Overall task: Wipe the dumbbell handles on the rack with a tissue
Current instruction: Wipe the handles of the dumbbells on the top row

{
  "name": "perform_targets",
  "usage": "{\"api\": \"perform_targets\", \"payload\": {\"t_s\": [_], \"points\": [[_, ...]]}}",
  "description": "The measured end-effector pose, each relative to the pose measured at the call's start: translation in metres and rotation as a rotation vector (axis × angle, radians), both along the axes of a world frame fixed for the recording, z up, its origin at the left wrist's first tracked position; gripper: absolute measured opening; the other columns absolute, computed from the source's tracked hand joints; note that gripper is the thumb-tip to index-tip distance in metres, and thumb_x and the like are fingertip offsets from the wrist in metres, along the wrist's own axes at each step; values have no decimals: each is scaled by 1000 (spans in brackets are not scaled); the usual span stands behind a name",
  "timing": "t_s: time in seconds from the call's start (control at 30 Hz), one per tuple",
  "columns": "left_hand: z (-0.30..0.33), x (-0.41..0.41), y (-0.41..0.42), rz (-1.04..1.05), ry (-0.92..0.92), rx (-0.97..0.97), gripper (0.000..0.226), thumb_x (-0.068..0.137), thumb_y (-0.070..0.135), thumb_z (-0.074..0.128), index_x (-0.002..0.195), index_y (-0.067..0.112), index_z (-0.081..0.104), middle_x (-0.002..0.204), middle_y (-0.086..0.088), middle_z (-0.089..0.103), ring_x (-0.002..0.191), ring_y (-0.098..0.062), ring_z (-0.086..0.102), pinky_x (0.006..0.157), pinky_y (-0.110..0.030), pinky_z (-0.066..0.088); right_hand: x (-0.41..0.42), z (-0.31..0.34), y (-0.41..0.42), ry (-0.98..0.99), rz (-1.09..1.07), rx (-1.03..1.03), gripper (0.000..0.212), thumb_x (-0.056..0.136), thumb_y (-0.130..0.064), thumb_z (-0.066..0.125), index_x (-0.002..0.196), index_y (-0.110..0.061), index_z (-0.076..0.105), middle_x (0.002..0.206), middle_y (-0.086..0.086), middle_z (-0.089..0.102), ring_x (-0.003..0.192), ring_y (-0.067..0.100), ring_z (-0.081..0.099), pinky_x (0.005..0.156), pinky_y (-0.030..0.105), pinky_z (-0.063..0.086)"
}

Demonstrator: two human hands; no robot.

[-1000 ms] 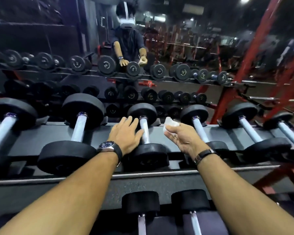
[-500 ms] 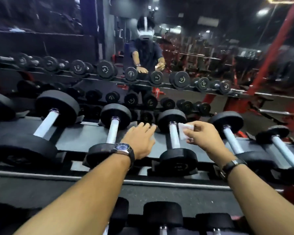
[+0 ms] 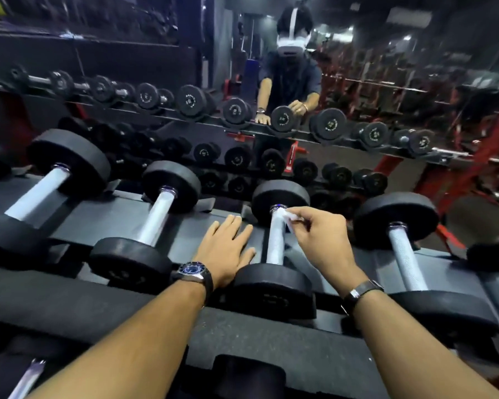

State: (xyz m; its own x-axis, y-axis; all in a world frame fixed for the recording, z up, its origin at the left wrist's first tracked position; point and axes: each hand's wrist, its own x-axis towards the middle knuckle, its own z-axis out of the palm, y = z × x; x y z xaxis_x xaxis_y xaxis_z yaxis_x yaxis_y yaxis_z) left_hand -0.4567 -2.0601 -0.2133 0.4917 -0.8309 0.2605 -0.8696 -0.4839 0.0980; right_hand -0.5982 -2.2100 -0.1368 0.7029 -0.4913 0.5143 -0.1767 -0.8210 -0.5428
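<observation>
Presently: right hand [image 3: 319,240] pinching tissue [image 3: 291,216] against far end of dumbbell handle [image 3: 276,240] for wiping; left hand [image 3: 226,251] flat, fingers straight, on rack [image 3: 98,217], likely bracing.

Both forearms were bare, with no sleeves reaching into the head view; the left hand [image 3: 226,251] had a wristwatch [image 3: 193,270] behind it, round, with a dark blue dial, a silvery metal case and a dark strap; the right hand [image 3: 326,243] had a narrower dark band [image 3: 360,292] at its wrist, fitted with a small rectangular silvery clasp or plate; no gloves or rings could be made out.
</observation>
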Motion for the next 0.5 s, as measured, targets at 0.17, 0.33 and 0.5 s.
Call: {"api": "perform_targets", "payload": {"t_s": [0.17, 0.33, 0.5], "points": [[-12, 10, -2, -42, -19, -117, 63, 96, 51, 25, 147, 22, 48, 156, -6, 40, 147, -25, 31, 118, -40, 12, 10, -4, -14, 209, 89, -408, 28, 80, -20, 48, 100, -27, 67, 94, -3, 69, 85, 27, 64, 66, 41, 53], [-13, 10, -3, -30, -27, -152, 57, 95, 49, 36, 140, 21, 56, 149, -4, 50, 142, -24, 40, 115, -41, 17, 7, -9, -11, 283, 194, -623, 35, 85, -14, 41, 111, -16, 65, 99, 2, 65, 81, 27, 57, 56, 36, 51], [-12, 10, -4, -32, -31, -129, 57, 92, 48, 38, 136, 20, 61, 144, -5, 55, 138, -25, 46, 113, -43, 22, 11, -6, -18, 251, 129, -591, 40, 76, -4, 64, 113, -18, 67, 104, 0, 67, 83, 28, 62, 57, 35, 54]]}}
